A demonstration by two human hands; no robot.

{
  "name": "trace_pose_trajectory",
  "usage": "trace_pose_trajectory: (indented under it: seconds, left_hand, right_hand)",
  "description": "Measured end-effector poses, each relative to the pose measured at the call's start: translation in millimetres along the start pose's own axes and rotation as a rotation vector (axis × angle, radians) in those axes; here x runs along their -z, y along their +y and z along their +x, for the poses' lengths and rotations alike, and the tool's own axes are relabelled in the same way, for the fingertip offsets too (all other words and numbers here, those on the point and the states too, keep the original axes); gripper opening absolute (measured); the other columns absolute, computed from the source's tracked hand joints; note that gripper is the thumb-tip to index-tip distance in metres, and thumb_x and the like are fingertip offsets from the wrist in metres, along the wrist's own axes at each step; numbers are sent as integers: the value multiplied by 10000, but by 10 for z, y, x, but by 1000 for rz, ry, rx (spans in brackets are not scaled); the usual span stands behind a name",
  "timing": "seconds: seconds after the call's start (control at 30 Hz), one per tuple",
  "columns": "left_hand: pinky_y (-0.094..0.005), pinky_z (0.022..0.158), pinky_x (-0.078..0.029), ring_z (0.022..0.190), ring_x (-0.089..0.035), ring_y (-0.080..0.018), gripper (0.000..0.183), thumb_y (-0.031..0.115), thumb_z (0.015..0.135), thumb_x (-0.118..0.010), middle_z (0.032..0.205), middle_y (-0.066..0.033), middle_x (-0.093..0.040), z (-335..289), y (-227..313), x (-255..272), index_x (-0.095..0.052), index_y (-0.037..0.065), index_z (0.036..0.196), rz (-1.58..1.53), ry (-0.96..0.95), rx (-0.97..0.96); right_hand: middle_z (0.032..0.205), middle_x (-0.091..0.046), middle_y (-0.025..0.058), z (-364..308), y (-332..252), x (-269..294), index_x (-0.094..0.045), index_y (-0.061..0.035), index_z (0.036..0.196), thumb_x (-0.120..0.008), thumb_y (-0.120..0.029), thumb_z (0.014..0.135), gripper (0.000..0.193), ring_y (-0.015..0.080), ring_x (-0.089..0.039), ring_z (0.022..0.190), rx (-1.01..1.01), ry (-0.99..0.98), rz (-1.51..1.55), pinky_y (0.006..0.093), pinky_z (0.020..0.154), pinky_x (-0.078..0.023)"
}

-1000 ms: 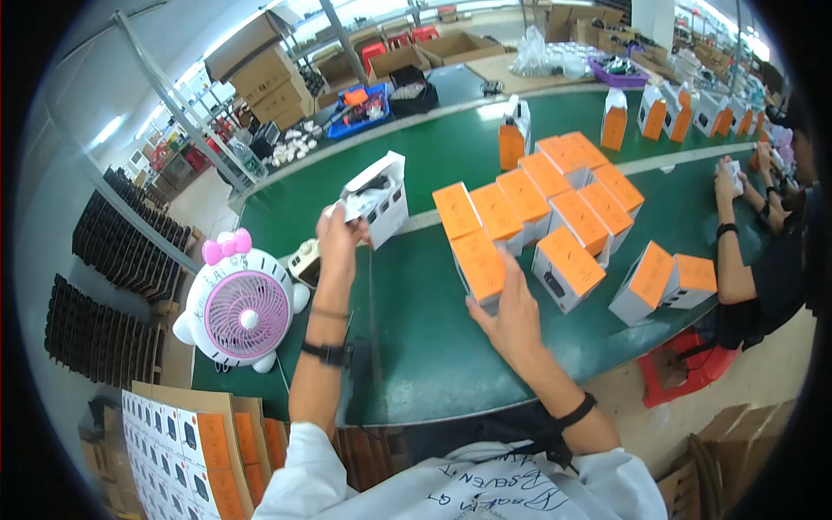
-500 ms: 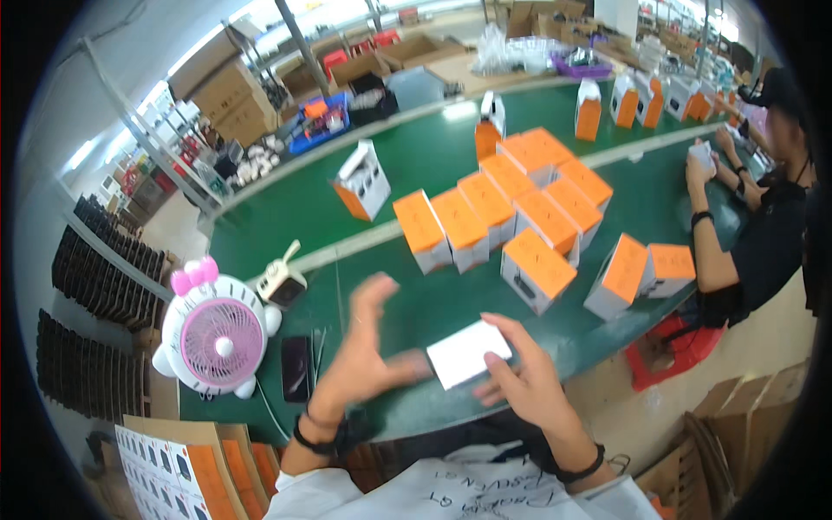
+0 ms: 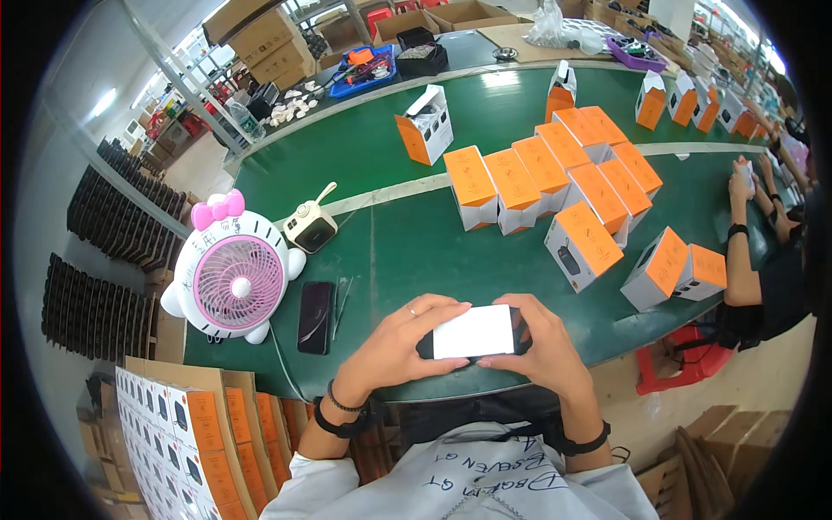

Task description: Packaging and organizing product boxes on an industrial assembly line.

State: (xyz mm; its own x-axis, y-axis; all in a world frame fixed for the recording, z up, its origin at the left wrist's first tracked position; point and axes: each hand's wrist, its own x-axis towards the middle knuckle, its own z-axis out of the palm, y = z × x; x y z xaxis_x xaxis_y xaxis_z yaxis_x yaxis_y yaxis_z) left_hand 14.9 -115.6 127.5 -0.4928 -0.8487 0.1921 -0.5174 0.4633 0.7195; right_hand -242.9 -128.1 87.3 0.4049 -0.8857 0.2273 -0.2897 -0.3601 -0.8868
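Observation:
Over the table's near edge, my left hand (image 3: 400, 345) and my right hand (image 3: 548, 348) grip a small rectangular block with a bright white top and dark ends (image 3: 473, 333). My fingers and thumbs wrap its two short ends; its underside is hidden. Left of my left hand a dark phone (image 3: 315, 317) lies flat beside a thin clear strip. Beyond the phone sits a cream camera-shaped gadget (image 3: 310, 227) with a strap. Among the orange-and-white boxes, one (image 3: 583, 248) stands ahead of my right hand.
A white-and-pink fan (image 3: 240, 267) with a bow occupies the table's left. More orange-topped boxes (image 3: 513, 180) cluster ahead, and an open box (image 3: 425, 126) stands farther off. Box-filled cartons (image 3: 186, 425) are stacked lower left. At right are a co-worker's arm (image 3: 742, 260) and a red stool (image 3: 672, 357).
My left hand, apart from the white-topped block before, has come in and closed on its left end. The block has turned level. The view has shifted, moving the surroundings in the picture.

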Motion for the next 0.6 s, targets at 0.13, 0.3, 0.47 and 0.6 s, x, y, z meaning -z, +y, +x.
trace_pose_trajectory:
  seconds: [0.13, 0.3, 0.47, 0.6]
  left_hand:
    - [-386, 986, -552, 1107, -709, -320, 569, 217, 847, -854, 1209, -168, -727, 92, -66, 117, -676, 50, 1360, -28, -29, -43]
    - [-368, 713, -540, 758, -722, -261, 332, 275, 1049, -594, 860, -144, -753, 379, -74, 107, -667, -10, 1203, -49, 137, 244]
    - [-328, 579, -401, 647, -484, -142, 464, 217, 889, -793, 758, -40, -521, 91, 53, -60, -542, 15, 1222, 116, 475, 376]
    - [-293, 623, -462, 704, -516, -128, 771, 212, 765, -911, 809, -31, -537, -248, 439, -114, -423, -1, 1323, 58, 294, 542]
  right_hand:
    - [1199, -646, 126, -52, -14, -18, -561, -84, 1403, -971, -177, 686, 832, 274, -698, 972, 5, -9, 11, 367, 831, -590]
    - [1223, -624, 165, -108, -75, -194, -380, -64, 1568, -976, -281, 693, 1081, 318, -662, 1057, 32, -13, -64, 415, 855, -573]
    - [1203, -605, 221, -88, -279, -375, -326, 34, 1562, -927, -351, 740, 1089, 366, -664, 1026, -78, 190, -189, 441, 851, -573]
    - [1169, -621, 197, -136, -251, -509, -326, 22, 1562, -875, -284, 803, 985, 356, -692, 1021, 33, 215, -192, 430, 812, -590]
